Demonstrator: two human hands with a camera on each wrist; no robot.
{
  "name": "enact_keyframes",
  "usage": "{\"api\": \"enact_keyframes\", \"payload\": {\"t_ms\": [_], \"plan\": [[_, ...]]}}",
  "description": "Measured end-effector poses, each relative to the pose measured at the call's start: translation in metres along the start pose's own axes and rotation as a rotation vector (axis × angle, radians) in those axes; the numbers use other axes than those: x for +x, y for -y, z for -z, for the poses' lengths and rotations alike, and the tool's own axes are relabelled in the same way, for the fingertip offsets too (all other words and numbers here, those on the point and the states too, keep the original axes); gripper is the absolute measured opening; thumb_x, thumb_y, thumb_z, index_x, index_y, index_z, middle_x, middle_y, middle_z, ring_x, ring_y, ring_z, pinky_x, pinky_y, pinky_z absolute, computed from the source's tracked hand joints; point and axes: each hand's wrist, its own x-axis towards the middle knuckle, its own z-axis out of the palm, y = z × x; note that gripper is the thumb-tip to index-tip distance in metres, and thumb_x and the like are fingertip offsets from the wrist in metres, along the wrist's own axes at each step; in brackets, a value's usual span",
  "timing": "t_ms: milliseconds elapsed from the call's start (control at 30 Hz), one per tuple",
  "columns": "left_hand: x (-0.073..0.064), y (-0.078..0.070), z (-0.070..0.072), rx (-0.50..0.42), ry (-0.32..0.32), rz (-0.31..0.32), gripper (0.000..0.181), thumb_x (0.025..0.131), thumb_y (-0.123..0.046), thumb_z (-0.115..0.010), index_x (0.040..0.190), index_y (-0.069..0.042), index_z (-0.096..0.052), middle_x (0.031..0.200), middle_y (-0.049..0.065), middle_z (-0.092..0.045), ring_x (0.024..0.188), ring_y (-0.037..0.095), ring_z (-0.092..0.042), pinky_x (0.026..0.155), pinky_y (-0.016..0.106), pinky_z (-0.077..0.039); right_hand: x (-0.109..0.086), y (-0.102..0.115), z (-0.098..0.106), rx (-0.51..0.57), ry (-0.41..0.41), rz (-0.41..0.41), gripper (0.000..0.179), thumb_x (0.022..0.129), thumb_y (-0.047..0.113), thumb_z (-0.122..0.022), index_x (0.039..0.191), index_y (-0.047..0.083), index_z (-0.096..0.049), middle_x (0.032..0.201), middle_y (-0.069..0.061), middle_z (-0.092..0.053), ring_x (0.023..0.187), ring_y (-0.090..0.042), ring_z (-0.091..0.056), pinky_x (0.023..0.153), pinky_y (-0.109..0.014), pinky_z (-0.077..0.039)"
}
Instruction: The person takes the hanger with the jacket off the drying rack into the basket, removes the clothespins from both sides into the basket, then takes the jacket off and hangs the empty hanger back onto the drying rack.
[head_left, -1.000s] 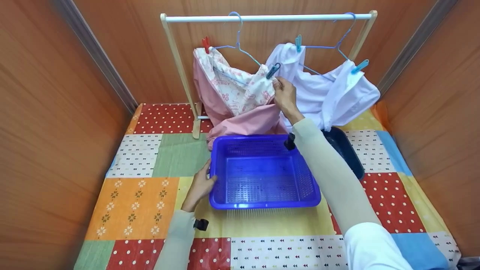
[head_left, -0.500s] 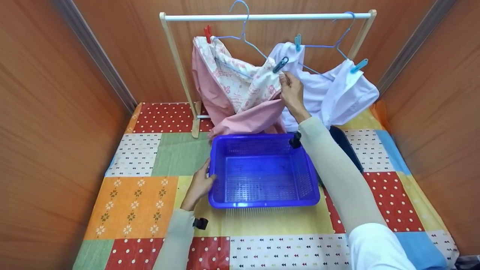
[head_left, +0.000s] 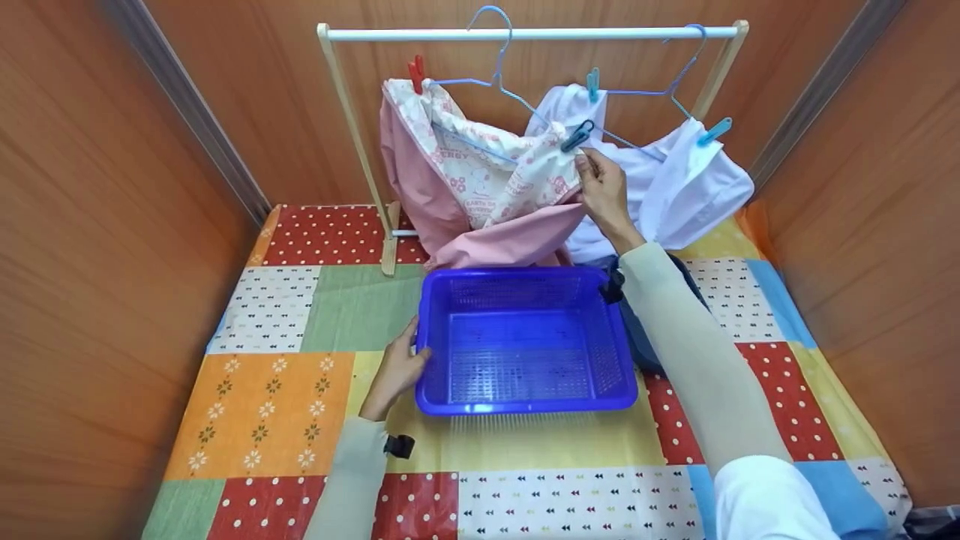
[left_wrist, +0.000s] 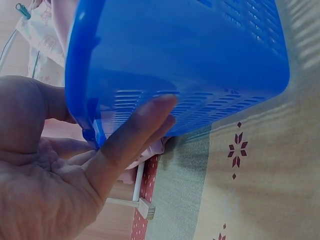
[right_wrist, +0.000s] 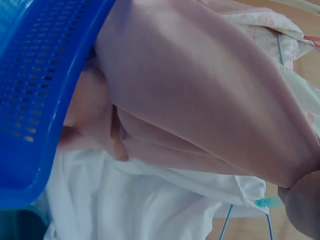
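Observation:
My left hand (head_left: 397,371) grips the left rim of a blue plastic basket (head_left: 525,409), which has slotted sides; in the left wrist view its fingers (left_wrist: 135,127) lie along the outer wall. With my right hand (head_left: 606,193) I pinch the right edge of a pink garment (head_left: 517,238), just below a dark clothespin (head_left: 577,136). The garment's white printed lining (head_left: 487,180) faces me. A red clothespin (head_left: 416,75) fastens its left corner to a blue hanger (head_left: 501,64). Pink cloth fills much of the right wrist view, beside the basket.
A white rod (head_left: 420,35) on wooden legs spans the back. From a second hanger (head_left: 679,79), a white garment (head_left: 679,187) hangs by light-blue clothespins (head_left: 715,131). A dark tub (head_left: 645,345) sits partly under my right forearm. Wooden panels (head_left: 112,247) enclose the patchwork cloth (head_left: 277,412).
My right hand has moved to the right, drawing the pink garment's edge and the dark clothespin along. The hanger's hook rose, then came down somewhat, further right. My left hand keeps its place.

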Motion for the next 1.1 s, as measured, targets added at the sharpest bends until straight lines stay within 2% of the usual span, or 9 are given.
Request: {"api": "enact_keyframes", "payload": {"t_ms": [167, 333, 400, 500, 667, 867, 1000, 1100], "plan": [[-0.001, 0.000, 0.000, -0.005, -0.002, -0.004, 0.069, 0.092, -0.002, -0.053, 0.154, -0.001, -0.024, 0.141, 0.030, -0.051, 0.129, 0.040, -0.053, 0.104, 0.054, -0.046, -0.007, -0.006, 0.008, -0.012, 0.026, -0.008, 0.034, 0.101, 0.030, -0.053, 0.116, 0.005, -0.069, 0.077, -0.001, -0.058, 0.056, -0.004, -0.052, 0.057, -0.016, -0.045], [-0.001, 0.000, -0.001, 0.007, -0.012, -0.015, 0.068, 0.092, -0.002, -0.052, 0.154, 0.001, -0.024, 0.139, 0.031, -0.051, 0.128, 0.041, -0.054, 0.104, 0.054, -0.046, -0.011, -0.018, 0.017, -0.044, 0.039, -0.006, 0.034, 0.100, 0.033, -0.053, 0.116, 0.008, -0.070, 0.074, 0.004, -0.056, 0.057, -0.002, -0.052, 0.056, -0.016, -0.044], [-0.001, -0.001, -0.001, 0.011, -0.015, -0.012, 0.067, 0.092, -0.002, -0.052, 0.153, 0.002, -0.024, 0.139, 0.032, -0.051, 0.127, 0.041, -0.054, 0.104, 0.054, -0.046, -0.014, -0.019, 0.021, -0.037, 0.045, -0.025, 0.033, 0.101, 0.030, -0.053, 0.117, 0.006, -0.069, 0.074, 0.006, -0.057, 0.057, 0.000, -0.053, 0.055, -0.015, -0.046], [-0.001, -0.001, -0.001, 0.020, -0.022, -0.004, 0.068, 0.092, -0.003, -0.053, 0.153, 0.002, -0.024, 0.139, 0.032, -0.052, 0.127, 0.041, -0.054, 0.105, 0.054, -0.046, -0.022, -0.012, 0.029, -0.014, 0.069, -0.042, 0.031, 0.101, 0.022, -0.053, 0.118, 0.000, -0.068, 0.075, 0.000, -0.059, 0.056, -0.003, -0.057, 0.055, -0.016, -0.048], [-0.002, -0.001, -0.001, 0.034, -0.026, -0.008, 0.068, 0.092, -0.004, -0.053, 0.153, 0.002, -0.024, 0.138, 0.032, -0.052, 0.128, 0.041, -0.053, 0.106, 0.054, -0.045, -0.034, 0.001, 0.041, 0.062, 0.117, -0.054, 0.029, 0.102, 0.016, -0.052, 0.116, -0.005, -0.066, 0.068, -0.006, -0.058, 0.051, -0.010, -0.062, 0.050, -0.021, -0.052], [-0.002, 0.000, -0.001, 0.063, -0.045, -0.058, 0.065, 0.090, -0.001, -0.054, 0.150, 0.005, -0.031, 0.132, 0.032, -0.057, 0.123, 0.041, -0.058, 0.102, 0.054, -0.048, -0.044, -0.014, 0.049, 0.259, 0.182, -0.109, 0.029, 0.102, 0.015, -0.050, 0.113, -0.008, -0.063, 0.064, -0.006, -0.055, 0.056, -0.020, -0.071, 0.051, -0.027, -0.057], [-0.001, 0.000, -0.002, 0.068, -0.044, -0.051, 0.064, 0.091, -0.001, -0.054, 0.151, 0.004, -0.031, 0.133, 0.031, -0.057, 0.123, 0.041, -0.058, 0.101, 0.054, -0.048, -0.051, -0.025, 0.052, 0.298, 0.177, -0.142, 0.027, 0.101, 0.013, -0.051, 0.113, -0.008, -0.063, 0.068, -0.002, -0.059, 0.056, -0.016, -0.070, 0.052, -0.024, -0.055], [-0.001, 0.000, -0.002, 0.062, -0.042, -0.039, 0.065, 0.091, -0.001, -0.054, 0.151, 0.003, -0.030, 0.135, 0.031, -0.055, 0.125, 0.042, -0.056, 0.102, 0.054, -0.047, -0.056, -0.029, 0.055, 0.289, 0.159, -0.156, 0.026, 0.101, 0.013, -0.052, 0.113, -0.006, -0.064, 0.070, 0.001, -0.061, 0.057, -0.011, -0.067, 0.052, -0.020, -0.052]]}}
